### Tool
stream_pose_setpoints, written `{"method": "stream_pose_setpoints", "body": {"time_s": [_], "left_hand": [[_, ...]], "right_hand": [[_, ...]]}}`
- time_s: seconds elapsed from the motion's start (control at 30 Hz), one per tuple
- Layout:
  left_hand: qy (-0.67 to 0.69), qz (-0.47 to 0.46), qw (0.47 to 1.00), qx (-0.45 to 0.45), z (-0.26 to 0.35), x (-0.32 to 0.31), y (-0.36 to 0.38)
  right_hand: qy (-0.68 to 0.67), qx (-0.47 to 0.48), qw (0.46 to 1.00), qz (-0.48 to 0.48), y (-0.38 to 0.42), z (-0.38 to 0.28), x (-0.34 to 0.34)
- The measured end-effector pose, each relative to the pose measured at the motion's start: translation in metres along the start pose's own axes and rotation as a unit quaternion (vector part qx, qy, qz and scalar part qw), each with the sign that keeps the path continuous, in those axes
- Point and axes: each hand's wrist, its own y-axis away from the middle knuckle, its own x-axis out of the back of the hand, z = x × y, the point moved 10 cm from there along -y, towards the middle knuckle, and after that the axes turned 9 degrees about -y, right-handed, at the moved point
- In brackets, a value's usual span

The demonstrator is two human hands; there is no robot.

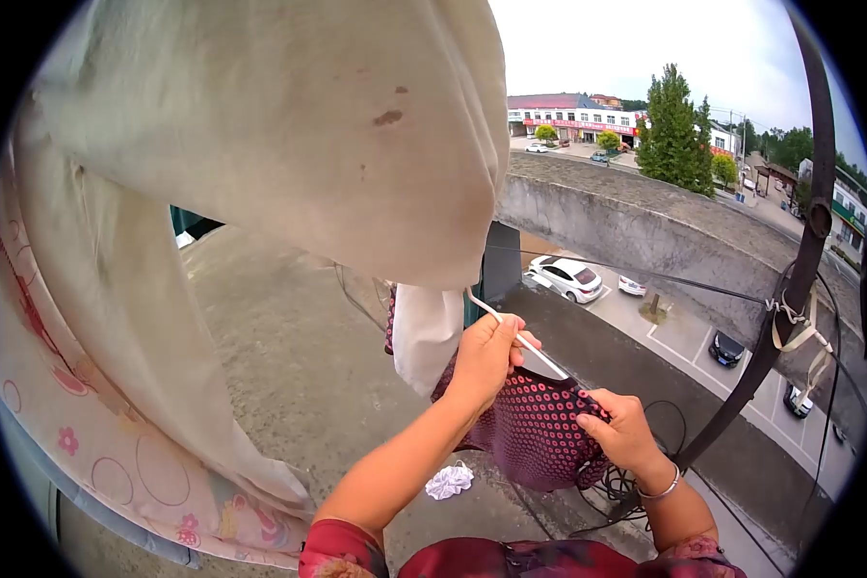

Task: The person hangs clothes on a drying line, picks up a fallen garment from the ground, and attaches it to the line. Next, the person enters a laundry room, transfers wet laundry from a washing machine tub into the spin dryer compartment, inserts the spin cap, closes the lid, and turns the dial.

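Note:
My left hand (488,358) is closed around a white clothes hanger (541,357), whose curved end rises toward the hanging cloth. Below it hangs a dark garment (539,433) patterned with pink-red rings, its dark top edge lying along the hanger's lower end. My right hand (621,429) pinches the garment's right edge between thumb and fingers. Just left of my left hand hangs a white cloth (426,337), with more ring-patterned fabric showing behind it. How far the hanger sits inside the garment is hidden.
A large stained beige cloth (289,125) and a pink printed sheet (67,424) hang at left. A scrunched white cloth (450,480) lies on the concrete floor. A dark metal pole (742,395), wires and a low wall (636,217) stand right, above parked cars.

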Motion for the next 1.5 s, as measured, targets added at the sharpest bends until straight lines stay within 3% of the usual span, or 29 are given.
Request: {"method": "stream_pose_setpoints", "body": {"time_s": [0.17,0.2,0.23,0.27,0.33,0.37,0.4,0.5,0.57,0.63,0.7,0.73,0.8,0.9,1.0,1.03,1.13,1.23,1.3,1.33,1.4,1.43,1.5], "left_hand": [[-0.009,-0.058,0.997,0.052,-0.028,-0.038,-0.014],[-0.294,-0.073,0.952,-0.048,-0.016,-0.041,-0.013],[-0.551,-0.082,0.817,-0.148,-0.007,-0.05,-0.008],[-0.612,-0.025,0.757,-0.227,0.024,-0.05,0.005],[-0.588,0.149,0.608,-0.512,0.114,-0.055,0.051],[-0.692,0.19,0.48,-0.505,0.135,-0.059,0.058],[-0.748,0.224,0.426,-0.457,0.144,-0.046,0.045],[-0.821,0.247,0.317,-0.405,0.157,0.013,0.004],[-0.885,0.2,0.257,-0.332,0.157,0.053,-0.018],[-0.892,0.256,0.2,-0.314,0.178,0.085,-0.018],[-0.876,0.357,0.182,-0.268,0.216,0.113,-0.007],[-0.881,0.351,0.183,-0.26,0.219,0.124,-0.004],[-0.915,0.3,0.176,-0.203,0.214,0.146,-0.009],[-0.962,0.14,0.171,-0.16,0.165,0.159,0.001],[-0.95,0.085,0.244,-0.177,0.145,0.153,0.037],[-0.943,0.086,0.262,-0.186,0.144,0.153,0.05],[-0.921,0.094,0.3,-0.231,0.145,0.149,0.085],[-0.877,0.097,0.368,-0.294,0.148,0.152,0.11],[-0.834,0.101,0.447,-0.306,0.145,0.154,0.121],[-0.83,0.112,0.438,-0.325,0.151,0.156,0.125],[-0.796,0.123,0.508,-0.306,0.161,0.176,0.124],[-0.794,0.13,0.503,-0.316,0.165,0.182,0.127],[-0.75,0.135,0.563,-0.32,0.178,0.201,0.128]], "right_hand": [[-0.145,-0.091,0.978,0.122,0.032,0.043,0.037],[-0.076,-0.061,0.987,0.128,0.032,0.042,0.045],[-0.077,-0.065,0.986,0.132,0.036,0.045,0.051],[-0.056,-0.074,0.989,0.114,0.038,0.047,0.052],[-0.025,-0.042,0.995,0.088,0.044,0.053,0.049],[-0.027,-0.051,0.995,0.085,0.048,0.06,0.05],[-0.032,-0.053,0.995,0.084,0.05,0.064,0.053],[-0.05,-0.101,0.992,0.06,0.056,0.075,0.06],[-0.052,-0.069,0.996,0.025,0.06,0.077,0.062],[-0.074,-0.123,0.99,0.012,0.066,0.097,0.068],[-0.103,-0.173,0.98,0.007,0.071,0.108,0.068],[-0.166,-0.191,0.967,0.026,0.075,0.117,0.068],[-0.206,-0.204,0.956,0.047,0.079,0.125,0.07],[-0.278,-0.164,0.941,0.1,0.058,0.106,0.084],[-0.391,-0.1,0.908,0.116,0.017,0.06,0.105],[-0.391,-0.09,0.901,0.162,-0.002,0.038,0.113],[-0.41,0.046,0.896,0.166,-0.063,-0.035,0.143],[-0.372,0.187,0.904,0.103,-0.126,-0.146,0.156],[-0.343,0.225,0.904,0.12,-0.163,-0.203,0.168],[-0.328,0.246,0.902,0.138,-0.186,-0.24,0.173],[-0.323,0.286,0.886,0.171,-0.222,-0.316,0.171],[-0.291,0.297,0.89,0.187,-0.233,-0.356,0.165],[-0.193,0.327,0.886,0.265,-0.268,-0.427,0.169]]}}
